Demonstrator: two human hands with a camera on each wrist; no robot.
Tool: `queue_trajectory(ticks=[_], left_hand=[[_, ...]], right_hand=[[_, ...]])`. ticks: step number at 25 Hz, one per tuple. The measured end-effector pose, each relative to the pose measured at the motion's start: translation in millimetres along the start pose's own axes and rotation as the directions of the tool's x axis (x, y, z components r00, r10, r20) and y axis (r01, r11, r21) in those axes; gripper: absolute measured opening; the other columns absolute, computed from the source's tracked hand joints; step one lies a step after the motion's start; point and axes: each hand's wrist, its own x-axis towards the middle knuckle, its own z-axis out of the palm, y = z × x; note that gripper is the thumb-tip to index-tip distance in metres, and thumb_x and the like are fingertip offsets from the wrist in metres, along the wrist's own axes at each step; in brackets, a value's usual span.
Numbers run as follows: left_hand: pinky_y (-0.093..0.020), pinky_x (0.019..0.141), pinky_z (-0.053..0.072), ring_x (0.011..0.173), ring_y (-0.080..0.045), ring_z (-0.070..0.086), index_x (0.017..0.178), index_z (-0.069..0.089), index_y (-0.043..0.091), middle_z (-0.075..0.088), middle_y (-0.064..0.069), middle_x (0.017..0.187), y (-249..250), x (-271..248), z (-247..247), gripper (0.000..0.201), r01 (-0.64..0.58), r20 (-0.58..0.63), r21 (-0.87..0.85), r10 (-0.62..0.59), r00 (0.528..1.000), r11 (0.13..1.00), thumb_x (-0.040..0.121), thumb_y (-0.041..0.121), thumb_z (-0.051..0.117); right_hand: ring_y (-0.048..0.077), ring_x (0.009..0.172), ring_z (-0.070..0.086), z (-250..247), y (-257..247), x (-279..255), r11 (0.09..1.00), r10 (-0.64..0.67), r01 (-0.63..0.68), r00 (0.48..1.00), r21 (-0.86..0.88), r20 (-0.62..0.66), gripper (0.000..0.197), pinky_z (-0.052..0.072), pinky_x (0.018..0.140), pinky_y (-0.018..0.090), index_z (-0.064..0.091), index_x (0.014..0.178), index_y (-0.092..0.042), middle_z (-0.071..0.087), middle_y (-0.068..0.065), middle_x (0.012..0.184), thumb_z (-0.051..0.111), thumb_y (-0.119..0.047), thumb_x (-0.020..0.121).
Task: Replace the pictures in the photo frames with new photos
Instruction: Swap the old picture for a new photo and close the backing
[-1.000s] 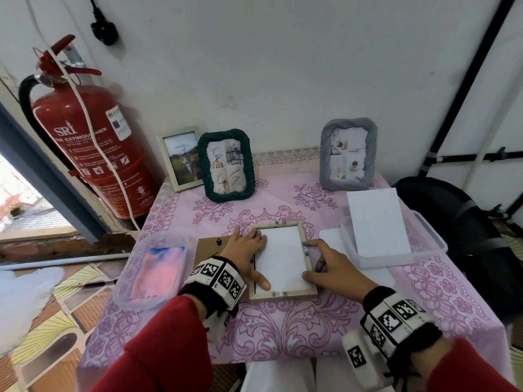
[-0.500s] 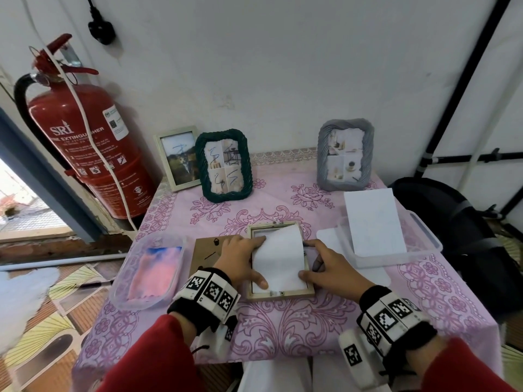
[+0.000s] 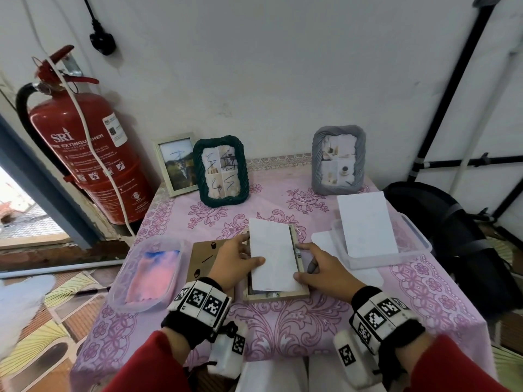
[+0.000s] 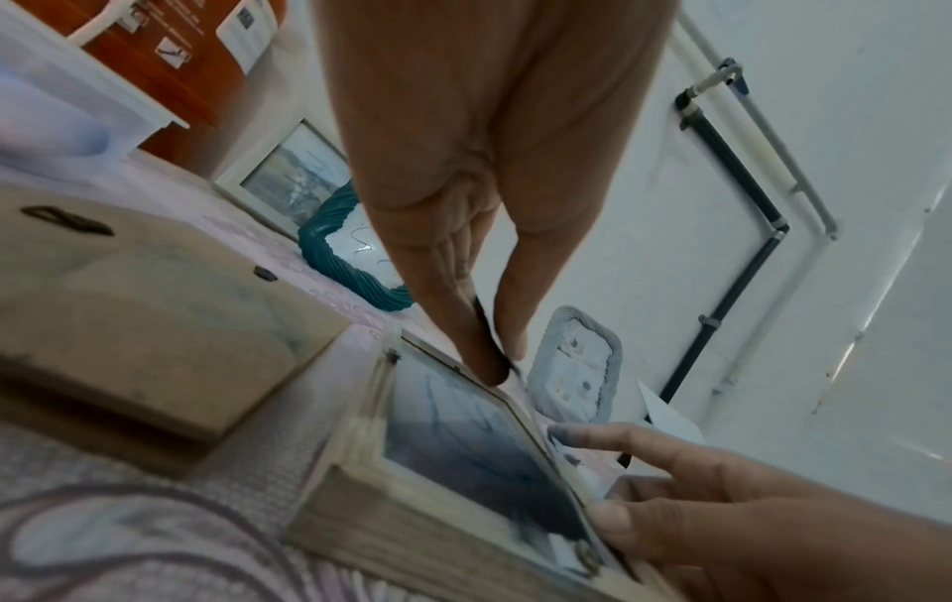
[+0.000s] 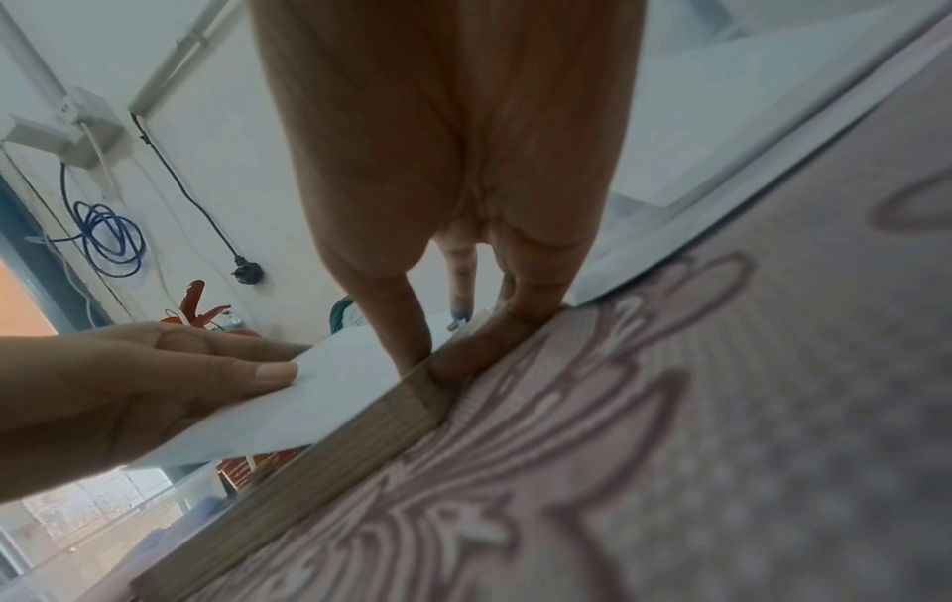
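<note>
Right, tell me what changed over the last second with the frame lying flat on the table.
The white photo that lay flat inside the wooden frame has come up: the left hand now pinches its left edge and lifts it, its far end sticking past the frame's top. The right hand still steadies the frame's right side. The frame, its loose backboard and both plastic tubs have not moved.
</note>
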Motion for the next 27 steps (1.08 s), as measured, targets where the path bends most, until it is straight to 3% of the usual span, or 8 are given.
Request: queue_trajectory(ticks=[3, 5, 8, 13, 16, 18, 21, 27], left_hand=[[-0.029, 0.052, 0.056, 0.071, -0.021, 0.062, 0.125, 0.047, 0.006, 0.059, -0.018, 0.091, 1, -4, -2, 0.051, 0.030, -0.005, -0.093, -0.030, 1.000, 0.995, 0.079, 0.002, 0.070], [-0.025, 0.047, 0.054, 0.066, -0.019, 0.061, 0.121, 0.048, 0.007, 0.059, -0.015, 0.087, 3, -7, -2, 0.048, 0.012, -0.023, -0.130, -0.015, 1.000, 0.991, 0.079, 0.001, 0.070], [-0.029, 0.050, 0.054, 0.070, -0.024, 0.061, 0.118, 0.050, 0.007, 0.060, -0.012, 0.083, 7, -12, -6, 0.046, -0.046, -0.087, -0.165, 0.032, 0.996, 0.985, 0.078, 0.000, 0.070], [-0.035, 0.059, 0.057, 0.075, -0.027, 0.063, 0.116, 0.054, 0.011, 0.060, -0.016, 0.085, 14, -12, 0, 0.045, -0.083, -0.121, -0.265, 0.052, 0.991, 0.961, 0.076, 0.005, 0.074], [-0.032, 0.058, 0.058, 0.080, -0.030, 0.066, 0.117, 0.054, 0.010, 0.059, -0.020, 0.088, 17, -10, 17, 0.046, -0.076, -0.097, -0.276, 0.051, 0.994, 0.958, 0.075, 0.007, 0.075], [-0.039, 0.062, 0.060, 0.084, -0.033, 0.067, 0.119, 0.053, 0.009, 0.058, -0.022, 0.091, 19, -9, 31, 0.047, -0.057, -0.061, -0.307, 0.040, 0.997, 0.950, 0.077, 0.006, 0.073], [-0.041, 0.064, 0.060, 0.085, -0.035, 0.067, 0.124, 0.050, 0.006, 0.058, -0.026, 0.093, 21, -5, 48, 0.045, -0.049, -0.022, -0.314, 0.044, 0.999, 0.948, 0.082, 0.003, 0.067], [-0.026, 0.052, 0.058, 0.075, -0.029, 0.064, 0.126, 0.048, 0.002, 0.056, -0.031, 0.097, 23, 0, 70, 0.039, -0.023, 0.013, -0.311, 0.029, 0.999, 0.950, 0.088, -0.003, 0.057]], right_hand=[[0.005, 0.069, 0.047, 0, -2, -1, 0.999, -0.008, 0.008, 1.000, -0.033, 0.006, 0.062, 0.038, 0.064, 0.012, 0.037, 0.139, -0.021, 0.047, -0.006, 0.073, 0.067, -0.023, 0.084], [0.009, 0.074, 0.048, 0, -5, -3, 0.998, -0.011, 0.012, 1.000, -0.058, 0.012, 0.064, 0.037, 0.065, 0.016, 0.033, 0.141, -0.019, 0.048, -0.003, 0.077, 0.066, -0.023, 0.085], [0.012, 0.084, 0.047, -1, -11, -8, 0.994, -0.026, 0.025, 1.000, -0.104, 0.000, 0.062, 0.036, 0.074, 0.018, 0.028, 0.142, -0.017, 0.047, 0.006, 0.099, 0.060, -0.022, 0.089], [0.001, 0.078, 0.049, -38, -27, -24, 0.954, -0.254, 0.214, 0.948, -0.208, -0.190, 0.042, 0.041, 0.075, 0.008, 0.059, 0.117, -0.015, 0.047, 0.002, 0.103, 0.050, 0.005, 0.082], [0.017, 0.099, 0.045, -70, -17, -34, 0.872, -0.210, 0.068, 0.947, -0.484, -0.244, 0.049, 0.035, 0.084, 0.030, 0.058, 0.114, -0.025, 0.049, -0.001, 0.107, 0.050, 0.002, 0.074], [0.017, 0.106, 0.041, -84, -3, -42, 0.775, -0.112, -0.060, 0.966, -0.629, -0.231, 0.047, 0.024, 0.084, 0.031, 0.053, 0.116, -0.032, 0.048, -0.005, 0.109, 0.053, -0.009, 0.075], [0.015, 0.108, 0.043, -92, 18, -51, 0.747, -0.035, -0.117, 0.976, -0.654, -0.214, 0.034, 0.021, 0.087, 0.030, 0.053, 0.112, -0.034, 0.051, -0.009, 0.108, 0.053, -0.019, 0.082], [0.014, 0.101, 0.051, -92, 41, -55, 0.805, -0.061, -0.108, 0.963, -0.583, -0.263, 0.029, 0.019, 0.081, 0.029, 0.059, 0.101, -0.025, 0.059, -0.008, 0.099, 0.044, -0.003, 0.089]])
